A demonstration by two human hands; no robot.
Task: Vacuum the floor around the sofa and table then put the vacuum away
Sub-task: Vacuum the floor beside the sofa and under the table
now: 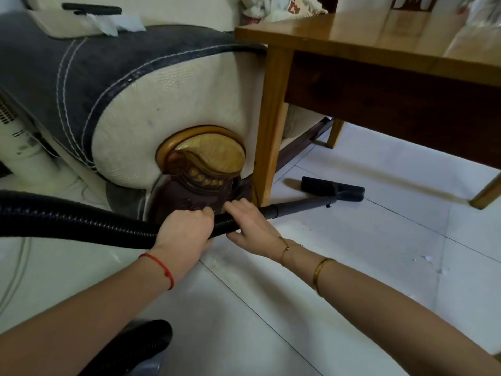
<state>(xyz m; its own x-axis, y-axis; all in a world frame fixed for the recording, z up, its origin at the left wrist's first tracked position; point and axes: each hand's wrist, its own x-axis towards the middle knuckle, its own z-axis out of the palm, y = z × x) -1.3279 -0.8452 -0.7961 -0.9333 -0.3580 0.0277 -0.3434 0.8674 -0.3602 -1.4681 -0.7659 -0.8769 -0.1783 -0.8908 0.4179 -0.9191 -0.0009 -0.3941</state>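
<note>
far left: white ribbed appliance beside the sofa, partly cut off, kind unclear. running in from the left edge: black corrugated vacuum hose, low over the pale tiled floor. behind it: cream sofa arm with dark grey stitched cover and carved wooden scroll. left hand wrapped over the hose, fingers curled round it, just beside the right hand, likewise clamped round the hose where it meets the grey rigid wand. wand angled right past the near leg of the honey-coloured wooden desk, ending at the black flat floor nozzle, lying on the tiles under the desk's edge, near the sofa base.

judged as mid-vacuuming: nozzle working the gap between sofa and desk; small white specks on the tiles at right look not yet picked up. putting the vacuum away not yet started.

hidden or unclear: vacuum body mostly out of view, perhaps the dark rounded shape at bottom edge, not certain. fingertips of both hands tucked behind the hose. far desk legs and most of the floor beneath the sofa unseen. whether the machine is running: cannot tell.
</note>
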